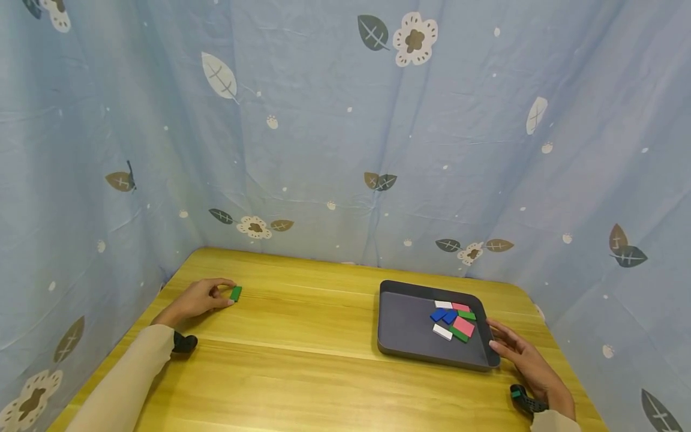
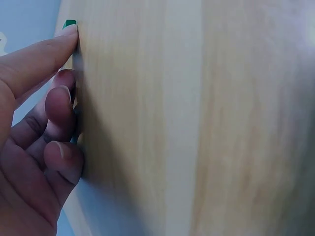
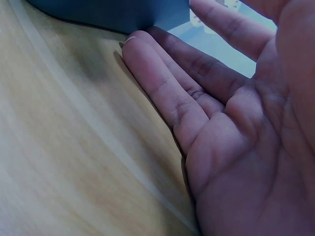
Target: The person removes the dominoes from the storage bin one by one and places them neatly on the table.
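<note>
At the left of the table, my left hand (image 1: 201, 298) pinches a small green tile (image 1: 236, 293) between thumb and fingertips. In the left wrist view only a corner of the green tile (image 2: 71, 22) shows past the thumb, and the other fingers bend inward. My right hand (image 1: 526, 357) touches the right end of a dark grey tray (image 1: 406, 324), its fingers mostly straight against the wall. Seen from the right wrist, the fingers (image 3: 156, 81) lie low along the table beside the tray wall (image 3: 108, 12). Inside the tray's right half lie several white, pink, blue and green tiles (image 1: 450, 317).
The yellow wood-grain table (image 1: 302, 360) carries the tray on its right side. Behind it and at both sides hangs a blue curtain (image 1: 324, 138) printed with leaves and flowers. Dark bands (image 1: 185, 342) sit on both wrists.
</note>
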A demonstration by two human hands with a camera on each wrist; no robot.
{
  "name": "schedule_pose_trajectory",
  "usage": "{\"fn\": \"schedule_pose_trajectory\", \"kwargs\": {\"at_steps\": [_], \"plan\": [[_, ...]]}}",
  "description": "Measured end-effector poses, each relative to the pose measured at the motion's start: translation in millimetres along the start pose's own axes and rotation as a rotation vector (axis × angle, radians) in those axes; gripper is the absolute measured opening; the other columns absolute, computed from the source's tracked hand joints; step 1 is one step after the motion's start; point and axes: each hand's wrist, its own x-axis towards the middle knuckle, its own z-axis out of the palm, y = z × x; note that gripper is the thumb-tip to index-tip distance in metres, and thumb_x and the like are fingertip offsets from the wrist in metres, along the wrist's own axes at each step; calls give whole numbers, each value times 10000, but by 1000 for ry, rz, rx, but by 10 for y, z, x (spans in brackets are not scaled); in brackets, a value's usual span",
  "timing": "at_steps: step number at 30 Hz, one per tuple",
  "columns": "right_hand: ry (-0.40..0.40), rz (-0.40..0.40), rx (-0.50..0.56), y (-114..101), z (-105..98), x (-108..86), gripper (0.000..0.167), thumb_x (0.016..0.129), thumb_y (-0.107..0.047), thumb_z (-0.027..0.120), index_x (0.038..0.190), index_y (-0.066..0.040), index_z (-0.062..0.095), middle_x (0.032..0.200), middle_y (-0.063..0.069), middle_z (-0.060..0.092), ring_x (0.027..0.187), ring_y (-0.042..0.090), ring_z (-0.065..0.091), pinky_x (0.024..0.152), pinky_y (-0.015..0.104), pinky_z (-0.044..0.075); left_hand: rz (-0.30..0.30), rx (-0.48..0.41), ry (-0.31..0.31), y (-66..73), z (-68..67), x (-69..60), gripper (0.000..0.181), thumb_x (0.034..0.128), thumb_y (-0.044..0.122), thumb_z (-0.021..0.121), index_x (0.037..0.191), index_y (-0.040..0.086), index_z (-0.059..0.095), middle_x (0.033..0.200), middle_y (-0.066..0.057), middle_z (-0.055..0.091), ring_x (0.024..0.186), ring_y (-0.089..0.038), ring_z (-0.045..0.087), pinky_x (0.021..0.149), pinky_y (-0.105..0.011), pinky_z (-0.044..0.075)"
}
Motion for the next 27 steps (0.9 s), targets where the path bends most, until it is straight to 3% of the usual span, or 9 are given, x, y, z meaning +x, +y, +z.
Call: {"fn": "schedule_pose_trajectory", "kwargs": {"at_steps": [11, 14, 19, 22, 27], "plan": [[4, -7, 6, -17, 18, -26, 742, 1048, -389, 609, 1658, -220, 222, 1657, 235, 217, 1497, 473, 227, 1138, 669, 266, -12, 2, -11, -7, -9, 51, 572, 942, 222, 780, 1419, -11, 565, 804, -47, 570, 657, -196, 519, 608, -313, 443], [4, -10, 5, 0, 17, -24, 741, 1047, -395, 608, 1658, -226, 223, 1655, 232, 223, 1495, 471, 235, 1136, 673, 263, 0, 5, -1, 75, -1, 74, 596, 947, 251, 776, 1437, -1, 549, 806, -52, 562, 668, -199, 498, 622, -324, 417], [-1, 0, -6, 18, 15, -25, 746, 1045, -411, 606, 1659, -243, 217, 1657, 233, 219, 1497, 474, 229, 1135, 669, 271, 40, -17, 4, 243, 48, 185, 560, 965, 224, 756, 1444, 23, 548, 835, -62, 590, 649, -223, 535, 578, -333, 474], [0, 5, -7, 16, 14, -25, 748, 1043, -412, 610, 1658, -244, 220, 1660, 233, 213, 1499, 476, 224, 1136, 671, 267, 74, -38, 7, 388, 101, 269, 509, 974, 208, 746, 1428, 61, 570, 857, -60, 607, 637, -265, 567, 542, -340, 487], [-2, -5, -2, 9, 15, -25, 746, 1045, -404, 609, 1659, -236, 220, 1660, 236, 215, 1498, 479, 225, 1134, 670, 272, 160, -27, 29, 690, 232, 416, 450, 968, 214, 754, 1383, 102, 620, 875, -31, 623, 677, -238, 568, 585, -331, 474]]}}
